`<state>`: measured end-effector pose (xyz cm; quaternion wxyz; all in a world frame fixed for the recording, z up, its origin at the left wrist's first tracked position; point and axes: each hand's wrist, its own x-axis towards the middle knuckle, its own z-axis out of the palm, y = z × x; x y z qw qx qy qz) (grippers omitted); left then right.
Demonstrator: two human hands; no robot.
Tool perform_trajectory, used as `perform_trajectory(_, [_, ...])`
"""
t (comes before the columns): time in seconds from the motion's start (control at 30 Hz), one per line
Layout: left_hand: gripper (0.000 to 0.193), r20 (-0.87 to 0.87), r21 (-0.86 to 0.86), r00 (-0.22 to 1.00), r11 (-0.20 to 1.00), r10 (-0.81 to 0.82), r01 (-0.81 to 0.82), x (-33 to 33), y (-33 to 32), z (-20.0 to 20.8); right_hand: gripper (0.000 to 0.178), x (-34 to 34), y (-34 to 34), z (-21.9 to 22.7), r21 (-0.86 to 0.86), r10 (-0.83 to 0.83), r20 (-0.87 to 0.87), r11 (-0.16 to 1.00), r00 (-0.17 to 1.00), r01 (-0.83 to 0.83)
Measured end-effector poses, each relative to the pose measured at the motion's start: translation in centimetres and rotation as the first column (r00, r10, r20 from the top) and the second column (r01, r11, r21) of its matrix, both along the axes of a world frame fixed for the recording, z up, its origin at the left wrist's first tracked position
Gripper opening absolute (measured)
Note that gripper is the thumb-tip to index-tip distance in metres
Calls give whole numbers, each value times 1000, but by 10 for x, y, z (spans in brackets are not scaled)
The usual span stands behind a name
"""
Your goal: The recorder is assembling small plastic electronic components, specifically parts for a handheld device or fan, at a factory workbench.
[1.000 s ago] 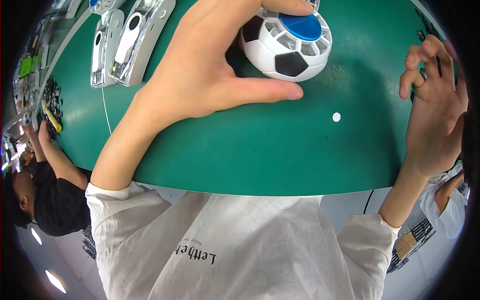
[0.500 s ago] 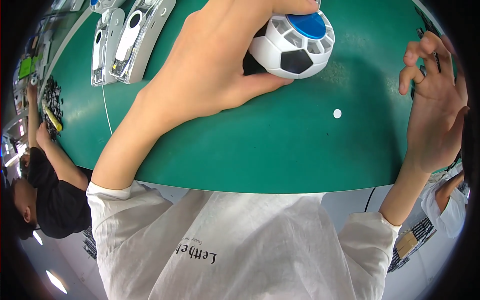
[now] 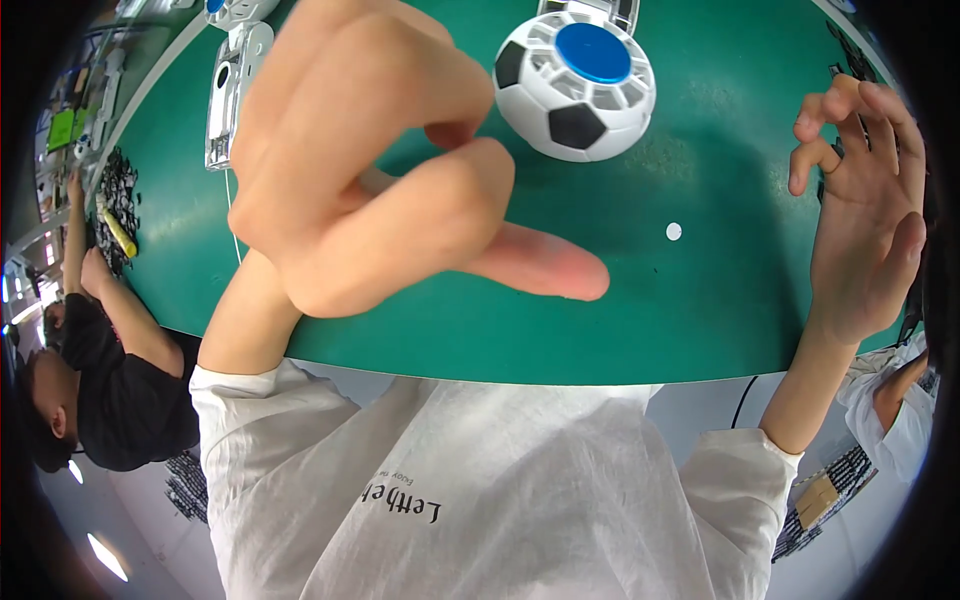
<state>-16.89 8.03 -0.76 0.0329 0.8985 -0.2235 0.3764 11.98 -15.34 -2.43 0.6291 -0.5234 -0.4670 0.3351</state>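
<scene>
A white ball-shaped device (image 3: 578, 128) with black pentagon patches and a blue round disc (image 3: 593, 53) on top stands on the green table at the far middle. Its clear-sided handle (image 3: 610, 12) runs off the upper edge of the view. My left hand (image 3: 370, 170) hovers left of the ball and nearer to me, apart from it. Its fingers are bent, the thumb is stretched out, and nothing shows in it. At the right side, my right hand (image 3: 865, 210) is held palm up with loosely curled, spread fingers, holding nothing.
A similar clear-cased device (image 3: 224, 95) lies at the far left, partly behind my left hand. On the green table (image 3: 600, 340) is a small white round dot (image 3: 674, 232). Small black parts (image 3: 118, 200) and a yellow tool (image 3: 118, 232) lie by a co-worker (image 3: 125, 380) on the left.
My left hand has let go of the ball-shaped device and drawn back left and toward me. It now hides one of the clear-cased devices. The right hand has hardly moved.
</scene>
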Motion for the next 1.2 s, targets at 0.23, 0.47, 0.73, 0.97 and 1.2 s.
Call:
perform_trajectory(0.23, [56, 79, -116, 994, 991, 69, -60, 0, -9, -12, 74, -3, 3, 3, 4, -15, 44, 1000, 999, 14])
perform_trajectory(0.47, [38, 88, -381, 984, 918, 157, -113, 3, -16, -20, 72, -4, 0, 4, -3, -40, 88, 999, 995, 40])
perform_trajectory(0.73, [63, -365, -531, 913, 765, 181, -364, 10, -11, -4, 71, -6, -5, 5, -14, -61, 128, 998, 990, 63])
perform_trajectory(0.97, [57, -549, -665, 836, 611, -8, -430, 24, -19, 2, 70, 1, -16, 1, -27, -79, 166, 996, 983, 85])
perform_trajectory(1.2, [59, -271, -600, 958, 795, -96, -90, 44, -2, -28, 69, 10, -12, -3, -32, -89, 212, 995, 973, 98])
